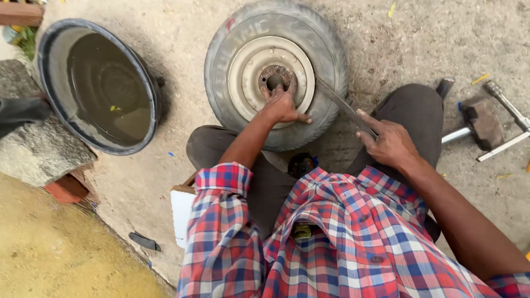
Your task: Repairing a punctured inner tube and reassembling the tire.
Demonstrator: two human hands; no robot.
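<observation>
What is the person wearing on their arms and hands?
A checked shirt in red, blue and white squares, with both sleeves rolled up. The left sleeve ends in a folded cuff. The left hand and right hand are bare: no gloves, rings or watch show.

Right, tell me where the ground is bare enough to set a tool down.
Bare concrete lies between the water tub and the tyre, and beyond the tyre at top right. It is crowded right of the right hand, where the wheel wrench and hammer lie, and around the left hand on the rim.
</observation>
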